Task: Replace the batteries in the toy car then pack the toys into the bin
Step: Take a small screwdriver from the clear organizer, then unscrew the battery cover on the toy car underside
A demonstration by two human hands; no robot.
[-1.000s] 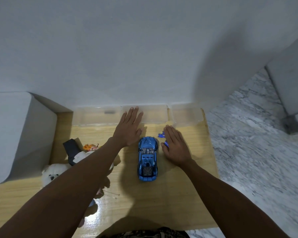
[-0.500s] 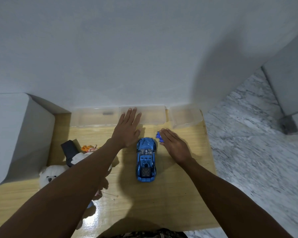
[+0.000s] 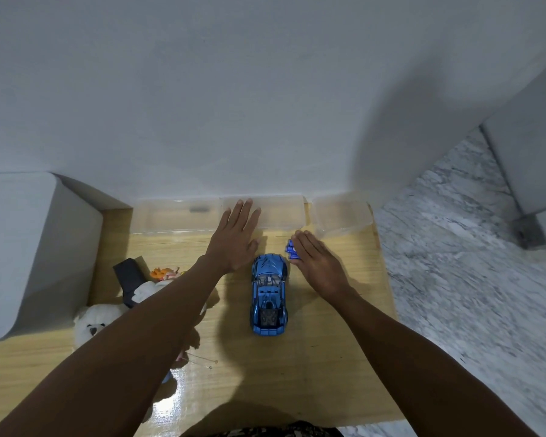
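Observation:
A shiny blue toy car point(image 3: 269, 294) stands on the wooden table point(image 3: 328, 357), nose toward the wall. My left hand point(image 3: 235, 238) lies flat with straight fingers just left of the car's nose, fingertips over a clear plastic bin point(image 3: 279, 212). My right hand point(image 3: 317, 266) lies flat to the right of the car. Small blue batteries point(image 3: 290, 249) peek out at the left edge of its fingers. A white plush bear point(image 3: 90, 323) and other toys point(image 3: 161, 274) lie at the left, partly hidden by my left forearm.
Clear plastic bins point(image 3: 174, 216) line the wall, with another point(image 3: 341, 216) at the right corner. A large white box point(image 3: 29, 247) stands at the left. A dark block point(image 3: 128, 274) sits by the toys. Marble floor point(image 3: 470, 279) drops off past the table's right edge.
My right hand has slid a little to the right, away from the car, uncovering more of the blue batteries. My left hand has stayed flat in place.

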